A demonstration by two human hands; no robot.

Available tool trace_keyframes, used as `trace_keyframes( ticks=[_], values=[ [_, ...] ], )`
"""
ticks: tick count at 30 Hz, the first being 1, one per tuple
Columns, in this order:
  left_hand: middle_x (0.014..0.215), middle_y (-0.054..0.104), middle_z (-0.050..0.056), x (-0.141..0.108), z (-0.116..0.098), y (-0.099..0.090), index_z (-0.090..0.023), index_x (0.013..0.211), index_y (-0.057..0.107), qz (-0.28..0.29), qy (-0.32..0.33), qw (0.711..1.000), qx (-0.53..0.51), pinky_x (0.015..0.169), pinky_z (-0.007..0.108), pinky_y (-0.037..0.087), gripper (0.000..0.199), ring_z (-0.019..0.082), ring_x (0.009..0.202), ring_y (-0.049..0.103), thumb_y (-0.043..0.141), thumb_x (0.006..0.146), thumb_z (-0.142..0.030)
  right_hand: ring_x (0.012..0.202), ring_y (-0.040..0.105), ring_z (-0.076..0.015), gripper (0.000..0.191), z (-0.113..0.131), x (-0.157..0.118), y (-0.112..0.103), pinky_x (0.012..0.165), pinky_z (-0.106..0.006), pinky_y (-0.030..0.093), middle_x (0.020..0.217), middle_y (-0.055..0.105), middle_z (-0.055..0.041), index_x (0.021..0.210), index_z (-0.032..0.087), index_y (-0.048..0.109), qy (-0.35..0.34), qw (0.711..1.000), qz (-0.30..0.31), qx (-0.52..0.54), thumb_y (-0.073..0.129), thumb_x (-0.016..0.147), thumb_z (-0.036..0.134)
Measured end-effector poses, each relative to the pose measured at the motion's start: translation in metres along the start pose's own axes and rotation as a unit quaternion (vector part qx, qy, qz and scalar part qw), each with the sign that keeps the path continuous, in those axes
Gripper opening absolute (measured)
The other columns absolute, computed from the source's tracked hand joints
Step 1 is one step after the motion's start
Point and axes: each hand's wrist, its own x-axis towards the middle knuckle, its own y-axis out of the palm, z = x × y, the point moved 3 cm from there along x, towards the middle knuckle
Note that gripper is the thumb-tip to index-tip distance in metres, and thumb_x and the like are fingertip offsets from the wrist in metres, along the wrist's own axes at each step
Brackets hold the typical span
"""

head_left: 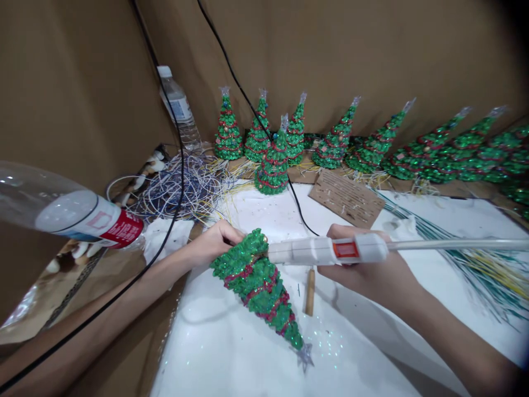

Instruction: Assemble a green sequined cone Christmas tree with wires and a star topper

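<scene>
My left hand is closed around the base end of a green glittery Christmas tree figurine, its fingers partly hidden behind it. Red garland winds round the tree, and its clear star points down toward me. A white hot glue gun is in my right hand, with a long clear glue stick running out of its back to the right. Its nozzle end meets the tree near the base; whether it touches cannot be made out. Below the gun, a short tan stick lies on the white tabletop.
Several finished-looking trees line the back, with one tree further forward. A wire tangle, a tilted large bottle and a water bottle stand left. A brown board and green wires lie right. Black cables hang across.
</scene>
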Motion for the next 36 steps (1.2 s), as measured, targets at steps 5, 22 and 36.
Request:
trace_keyframes(
  ticks=[5,22,36],
  values=[
    [0.06,0.069,0.006,0.0009,-0.0019,0.0013,-0.016,0.064,0.079,0.001,0.006,1.0,-0.009,0.053,0.021,0.044,0.027,0.012,0.055,0.057,0.08,0.071,-0.041,0.045,0.038,-0.0092,0.024,0.006,0.0052,-0.0054,0.045,-0.021,0.026,0.054,0.044,0.005,0.061,0.022,0.036,-0.074,0.994,-0.04,-0.067,0.057,0.071,0.027],
    [0.061,0.069,0.008,0.0009,-0.0017,0.0011,-0.015,0.065,0.079,0.006,0.014,1.0,-0.011,0.054,0.022,0.045,0.027,0.013,0.056,0.058,0.08,0.071,-0.041,0.042,0.036,-0.0077,0.023,0.0029,0.0068,-0.0008,0.04,-0.017,0.028,0.05,0.04,0.0072,0.061,0.022,0.037,-0.106,0.993,-0.045,-0.018,0.055,0.076,0.024],
    [0.064,0.071,0.008,0.0002,0.0028,-0.0017,-0.015,0.066,0.079,0.002,0.015,1.0,-0.005,0.055,0.023,0.045,0.027,0.014,0.058,0.06,0.08,0.071,-0.041,0.042,0.037,-0.0059,0.023,0.0067,0.0031,-0.0035,0.04,-0.016,0.029,0.052,0.043,0.0073,0.061,0.02,0.04,-0.107,0.992,-0.053,-0.048,0.06,0.073,0.023]
  ],
)
